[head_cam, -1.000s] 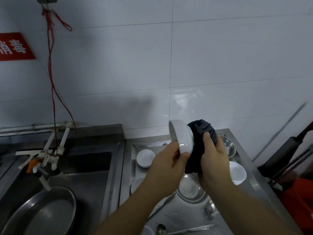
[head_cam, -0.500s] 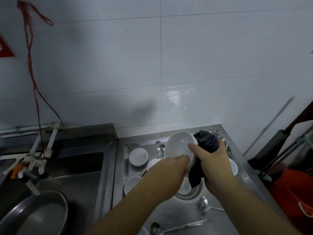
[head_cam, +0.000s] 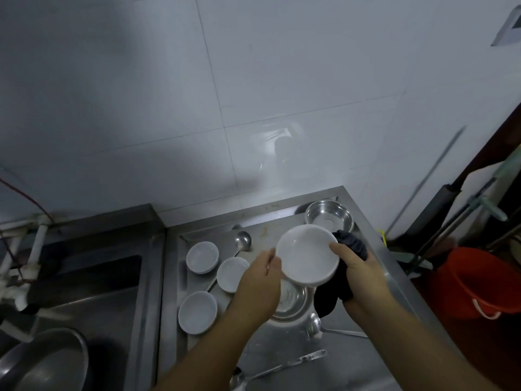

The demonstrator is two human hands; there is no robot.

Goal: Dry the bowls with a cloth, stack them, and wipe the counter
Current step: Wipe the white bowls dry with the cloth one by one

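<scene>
We hold both forearms out over the counter, reaching forward and converging. Our left hand (head_cam: pixel 260 273) pinches the near-left rim of the white bowl (head_cam: pixel 307 256), fingers curled. Our right hand (head_cam: pixel 359 270) grips the far side — thumb on the rim, fingers wrapped in the dark cloth (head_cam: pixel 335 292).

orange bucket (head_cam: pixel 476 283), metal ladle (head_cam: pixel 243 240), sink (head_cam: pixel 84 280)

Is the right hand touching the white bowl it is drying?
Touching. The head view shows the right hand with its thumb lying over the rim of the white bowl, while the dark cloth sits bunched under that hand.
</scene>
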